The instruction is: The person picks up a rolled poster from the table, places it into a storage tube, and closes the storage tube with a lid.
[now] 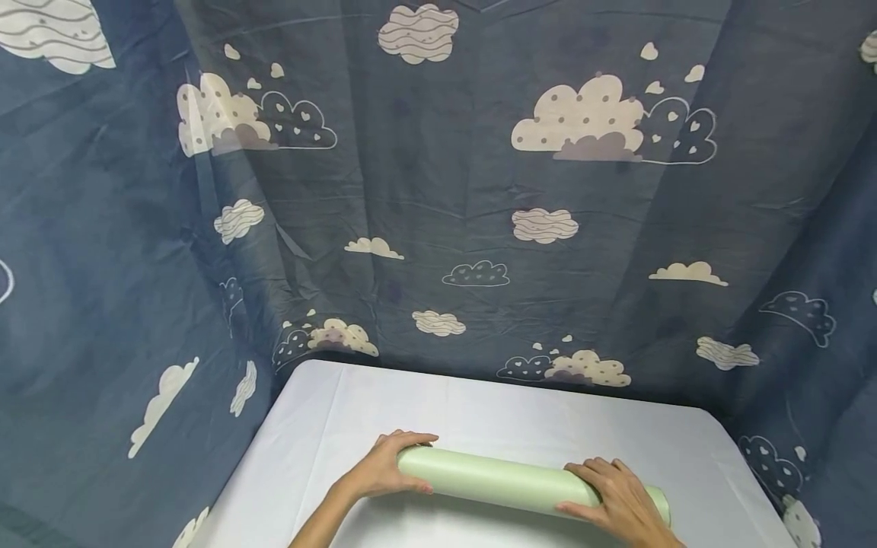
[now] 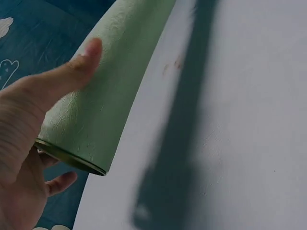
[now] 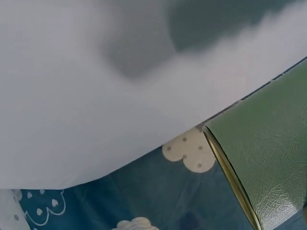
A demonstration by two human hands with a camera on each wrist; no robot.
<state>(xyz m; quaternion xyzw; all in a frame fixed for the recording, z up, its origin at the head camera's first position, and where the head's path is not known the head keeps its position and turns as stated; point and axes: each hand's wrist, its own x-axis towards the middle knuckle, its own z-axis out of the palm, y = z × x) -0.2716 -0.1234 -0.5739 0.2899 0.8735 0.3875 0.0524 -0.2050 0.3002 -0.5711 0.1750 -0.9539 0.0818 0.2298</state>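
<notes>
A pale green rolled-up sheet (image 1: 500, 478), smooth in the head view and finely creased in the wrist views, is held above a white table, lying crosswise. My left hand (image 1: 390, 466) grips its left end, the thumb on the near side and the fingers over the top. Near the right end, my right hand (image 1: 620, 498) holds the roll from above, and a short stretch sticks out past it. In the left wrist view the left hand (image 2: 29, 120) is around the roll's open end. The right wrist view shows the roll's other end (image 3: 268, 153); the right hand is almost wholly out of that view.
The white table (image 1: 425, 407) has rounded far corners, and the roll's shadow (image 2: 177, 139) falls across it. Dark blue cloth (image 1: 438, 183) printed with clouds hangs behind and on both sides. Small brownish marks (image 2: 177, 63) show on the table.
</notes>
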